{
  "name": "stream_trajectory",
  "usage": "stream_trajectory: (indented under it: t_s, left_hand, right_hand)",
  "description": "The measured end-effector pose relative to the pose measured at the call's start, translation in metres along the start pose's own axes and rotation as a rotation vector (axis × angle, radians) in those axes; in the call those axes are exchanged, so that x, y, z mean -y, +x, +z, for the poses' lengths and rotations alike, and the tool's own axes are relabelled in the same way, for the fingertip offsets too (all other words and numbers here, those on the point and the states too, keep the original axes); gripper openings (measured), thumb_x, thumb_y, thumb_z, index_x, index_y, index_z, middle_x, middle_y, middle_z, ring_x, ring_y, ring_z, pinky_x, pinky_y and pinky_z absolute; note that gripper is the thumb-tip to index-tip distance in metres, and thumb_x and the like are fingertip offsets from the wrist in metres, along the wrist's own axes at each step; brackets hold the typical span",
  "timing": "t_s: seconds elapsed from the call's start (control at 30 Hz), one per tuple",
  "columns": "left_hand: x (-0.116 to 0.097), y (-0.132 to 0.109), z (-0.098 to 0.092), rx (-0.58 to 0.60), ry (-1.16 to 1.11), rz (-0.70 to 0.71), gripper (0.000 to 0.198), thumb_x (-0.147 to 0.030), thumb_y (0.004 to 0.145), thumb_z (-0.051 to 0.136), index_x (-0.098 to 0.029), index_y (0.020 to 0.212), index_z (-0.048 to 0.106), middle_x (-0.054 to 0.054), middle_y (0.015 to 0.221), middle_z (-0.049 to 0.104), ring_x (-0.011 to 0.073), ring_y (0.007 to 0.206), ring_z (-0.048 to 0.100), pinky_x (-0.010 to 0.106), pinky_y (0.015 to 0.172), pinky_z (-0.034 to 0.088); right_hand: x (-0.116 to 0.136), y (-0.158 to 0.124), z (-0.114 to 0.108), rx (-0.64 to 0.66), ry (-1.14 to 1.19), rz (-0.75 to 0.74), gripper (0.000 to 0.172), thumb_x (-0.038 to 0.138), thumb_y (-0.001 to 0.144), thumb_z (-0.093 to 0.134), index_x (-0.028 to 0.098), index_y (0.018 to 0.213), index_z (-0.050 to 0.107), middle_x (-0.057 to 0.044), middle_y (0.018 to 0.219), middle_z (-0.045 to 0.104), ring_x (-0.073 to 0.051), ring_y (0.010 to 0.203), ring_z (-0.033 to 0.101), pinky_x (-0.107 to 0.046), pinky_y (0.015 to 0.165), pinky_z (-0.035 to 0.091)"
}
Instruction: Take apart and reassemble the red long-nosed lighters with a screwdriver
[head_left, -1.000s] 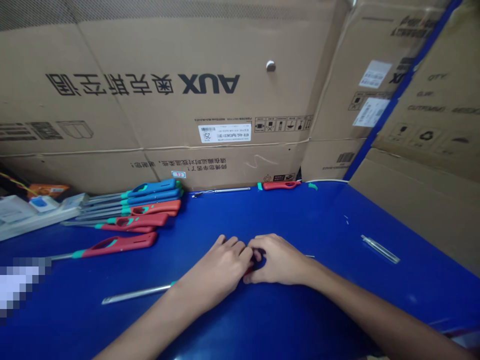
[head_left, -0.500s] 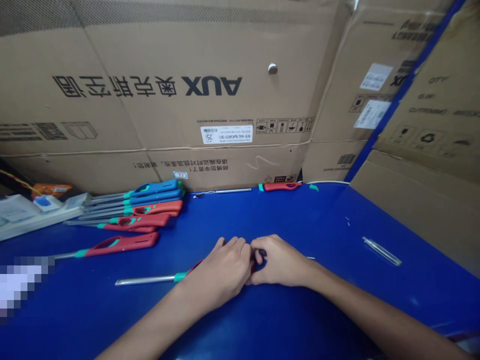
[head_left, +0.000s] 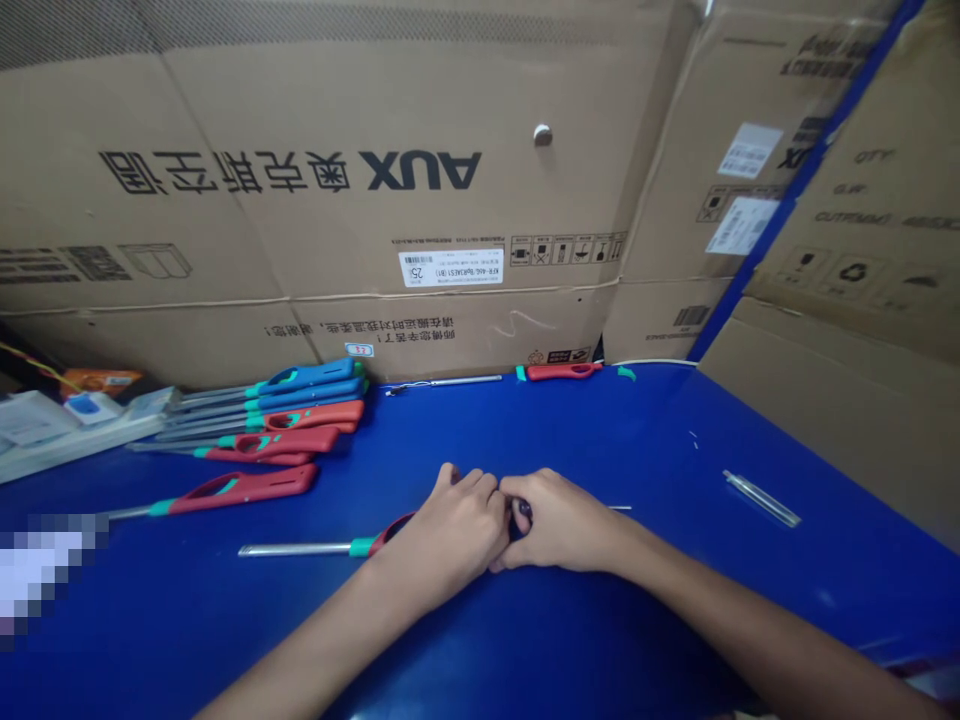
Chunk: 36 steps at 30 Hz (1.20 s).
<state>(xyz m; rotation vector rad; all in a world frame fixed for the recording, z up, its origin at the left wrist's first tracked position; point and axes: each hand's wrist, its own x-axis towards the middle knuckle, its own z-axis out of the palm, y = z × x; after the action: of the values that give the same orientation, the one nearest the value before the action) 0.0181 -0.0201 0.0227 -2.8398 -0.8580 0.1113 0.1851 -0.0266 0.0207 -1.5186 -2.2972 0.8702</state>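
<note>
My left hand (head_left: 461, 535) is wrapped round the handle of a red lighter (head_left: 388, 532), whose green collar and metal tube point left over the blue table. Most of the handle is hidden under that hand. My right hand (head_left: 559, 522) touches the left one at the handle's right end. Its fingers are curled round a small dark tool (head_left: 524, 508), and a thin metal shaft (head_left: 619, 508) shows beyond the wrist. Where the tool meets the lighter is hidden.
Several red and blue lighters (head_left: 281, 440) lie at the left, near a white power strip (head_left: 97, 430). Cardboard (head_left: 337, 230) stands behind the blue table (head_left: 600, 630). A red handle piece (head_left: 561, 371) lies at the back, a clear tube (head_left: 763, 499) at the right.
The lighter's metal tube has shifted slightly right and up, nearer level. Both hands keep their closed hold, with only small shifts in the left hand and fingers.
</note>
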Motion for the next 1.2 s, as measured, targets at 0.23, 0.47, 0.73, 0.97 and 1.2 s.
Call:
stream_trajectory:
  t_s: [0.23,0.47,0.73,0.97,1.2]
  left_hand:
    - [0.006,-0.003,0.002,-0.111,-0.102,-0.036,0.022,-0.021,0.098,0.041,-0.014,0.090,0.061,0.008,0.088,0.062,0.0246,0.084,0.056,0.046,0.077,0.044]
    - [0.007,-0.011,-0.005,-0.065,-0.272,-0.012,0.016,-0.020,0.096,0.042,-0.015,0.095,0.057,0.007,0.097,0.059,0.0234,0.091,0.055,0.050,0.087,0.044]
    - [0.003,-0.008,0.005,-0.094,-0.158,-0.008,0.022,-0.017,0.095,0.034,-0.013,0.093,0.056,0.009,0.092,0.058,0.0252,0.086,0.053,0.052,0.084,0.044]
    - [0.010,-0.006,0.004,-0.221,-0.472,-0.150,0.029,-0.024,0.100,0.029,-0.017,0.091,0.056,0.005,0.089,0.057,0.0214,0.086,0.053,0.044,0.084,0.041]
    - [0.010,-0.003,0.007,-0.432,-1.013,-0.290,0.031,-0.036,0.101,0.033,-0.018,0.083,0.052,0.002,0.085,0.055,0.0155,0.080,0.053,0.030,0.077,0.041]
  right_hand:
    - [0.003,-0.002,-0.002,0.005,0.022,0.011,0.039,0.039,0.058,0.083,0.020,0.071,0.052,0.005,0.066,0.059,-0.009,0.054,0.049,-0.022,0.047,0.028]
    - [0.000,-0.002,-0.003,0.009,-0.015,-0.026,0.037,0.041,0.060,0.078,0.020,0.070,0.050,0.004,0.067,0.060,-0.011,0.056,0.050,-0.022,0.049,0.028]
    - [-0.002,-0.003,0.001,0.000,-0.048,-0.048,0.034,0.040,0.062,0.076,0.020,0.071,0.049,0.003,0.069,0.062,-0.012,0.058,0.051,-0.023,0.050,0.032]
    - [-0.004,-0.004,-0.012,-0.090,0.008,-0.148,0.041,0.049,0.064,0.080,0.019,0.084,0.060,0.002,0.075,0.064,-0.013,0.065,0.056,-0.024,0.057,0.038]
    - [-0.001,-0.007,-0.016,-0.339,0.190,-0.381,0.007,0.018,0.084,0.060,0.016,0.084,0.066,0.001,0.075,0.067,-0.007,0.059,0.051,-0.019,0.057,0.039]
